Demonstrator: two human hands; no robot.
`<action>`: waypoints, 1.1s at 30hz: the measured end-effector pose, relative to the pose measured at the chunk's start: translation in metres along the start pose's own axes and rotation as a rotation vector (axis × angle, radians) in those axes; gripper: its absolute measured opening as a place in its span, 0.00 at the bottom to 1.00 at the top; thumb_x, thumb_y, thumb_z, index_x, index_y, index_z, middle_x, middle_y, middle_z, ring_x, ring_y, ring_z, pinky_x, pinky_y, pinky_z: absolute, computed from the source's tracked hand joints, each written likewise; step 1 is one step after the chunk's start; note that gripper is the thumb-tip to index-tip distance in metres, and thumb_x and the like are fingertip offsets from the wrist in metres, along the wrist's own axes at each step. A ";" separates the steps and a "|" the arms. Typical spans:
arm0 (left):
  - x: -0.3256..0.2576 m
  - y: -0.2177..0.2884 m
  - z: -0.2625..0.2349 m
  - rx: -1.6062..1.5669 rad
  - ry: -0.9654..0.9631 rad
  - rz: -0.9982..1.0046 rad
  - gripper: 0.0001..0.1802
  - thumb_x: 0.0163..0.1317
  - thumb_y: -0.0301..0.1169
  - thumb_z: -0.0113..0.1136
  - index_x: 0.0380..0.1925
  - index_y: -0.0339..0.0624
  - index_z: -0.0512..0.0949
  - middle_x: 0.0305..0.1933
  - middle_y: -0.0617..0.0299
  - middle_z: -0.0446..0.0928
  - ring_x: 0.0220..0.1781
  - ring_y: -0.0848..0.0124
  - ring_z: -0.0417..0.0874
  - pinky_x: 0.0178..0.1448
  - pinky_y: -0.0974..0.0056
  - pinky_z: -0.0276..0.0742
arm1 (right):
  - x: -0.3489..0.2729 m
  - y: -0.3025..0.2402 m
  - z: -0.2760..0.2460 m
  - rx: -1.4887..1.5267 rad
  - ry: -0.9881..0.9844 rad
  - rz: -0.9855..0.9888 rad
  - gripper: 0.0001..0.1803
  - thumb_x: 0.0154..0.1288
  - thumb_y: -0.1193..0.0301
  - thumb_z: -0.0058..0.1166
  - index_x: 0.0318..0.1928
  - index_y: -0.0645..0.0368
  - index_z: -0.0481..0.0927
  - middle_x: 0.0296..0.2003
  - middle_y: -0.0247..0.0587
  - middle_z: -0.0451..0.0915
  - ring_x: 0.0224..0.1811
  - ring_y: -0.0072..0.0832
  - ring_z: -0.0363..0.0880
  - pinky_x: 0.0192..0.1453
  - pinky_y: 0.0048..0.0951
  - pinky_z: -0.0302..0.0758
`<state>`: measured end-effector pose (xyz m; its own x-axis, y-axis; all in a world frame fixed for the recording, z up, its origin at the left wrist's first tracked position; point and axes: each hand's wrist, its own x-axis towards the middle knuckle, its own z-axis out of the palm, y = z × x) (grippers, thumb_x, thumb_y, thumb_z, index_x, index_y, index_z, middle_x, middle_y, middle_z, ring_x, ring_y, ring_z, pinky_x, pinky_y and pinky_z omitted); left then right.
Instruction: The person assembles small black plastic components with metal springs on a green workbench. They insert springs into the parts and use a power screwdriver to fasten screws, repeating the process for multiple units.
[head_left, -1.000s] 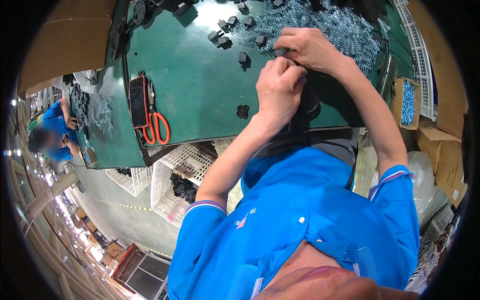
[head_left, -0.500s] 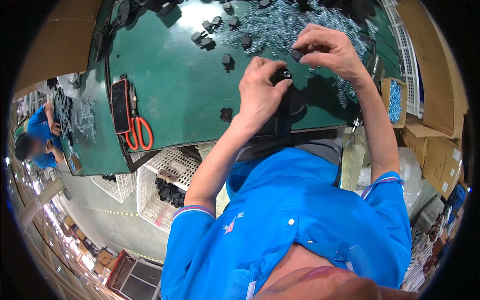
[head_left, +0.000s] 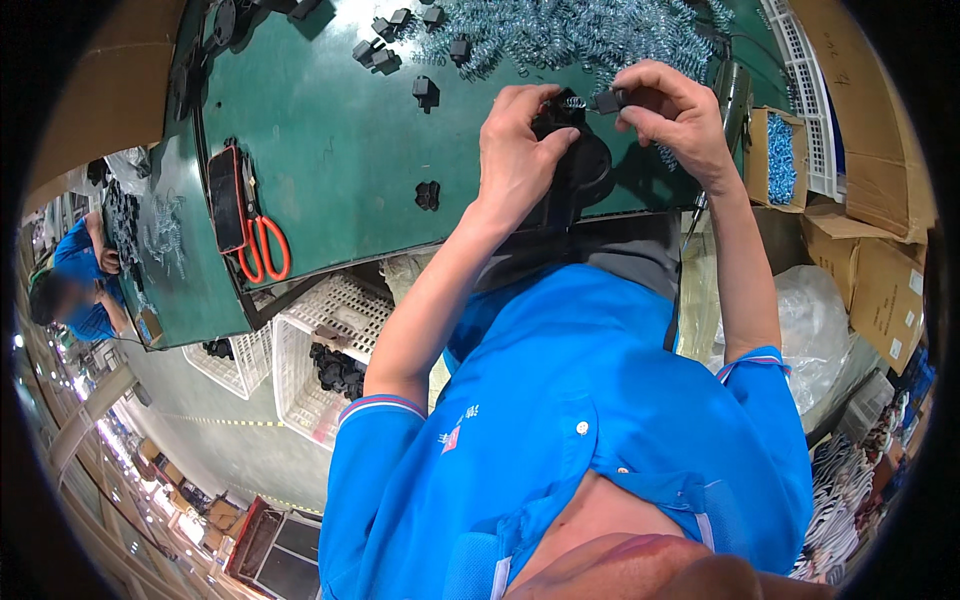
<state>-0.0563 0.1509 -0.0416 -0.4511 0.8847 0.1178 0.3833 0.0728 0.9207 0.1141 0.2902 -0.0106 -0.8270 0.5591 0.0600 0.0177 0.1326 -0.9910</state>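
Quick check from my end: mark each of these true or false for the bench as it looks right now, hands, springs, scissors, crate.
1. Both hands are over the green bench. True: the left hand and right hand meet above the bench.
2. The right hand pinches a small black part. True: the black part sits between its fingertips.
3. The scissors have blue handles. False: the scissors have red handles.
4. The spring pile lies at the bench's near edge. False: the springs are heaped at the far side.
5. The white crate under the bench is empty. False: the crate holds black parts.
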 end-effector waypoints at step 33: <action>0.021 -0.001 -0.040 -0.953 -0.374 -0.806 0.25 0.63 0.28 0.62 0.58 0.27 0.73 0.49 0.54 0.82 0.48 0.69 0.84 0.54 0.67 0.80 | -0.007 0.002 0.078 -0.026 0.651 0.089 0.11 0.62 0.75 0.63 0.44 0.66 0.82 0.34 0.31 0.83 0.33 0.12 0.77 0.37 0.17 0.75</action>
<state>-0.0987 0.1509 -0.0246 0.0245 0.8308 -0.5560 -0.6775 0.4228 0.6019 0.0767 0.2228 -0.0219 -0.3132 0.9486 0.0458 0.0912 0.0780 -0.9928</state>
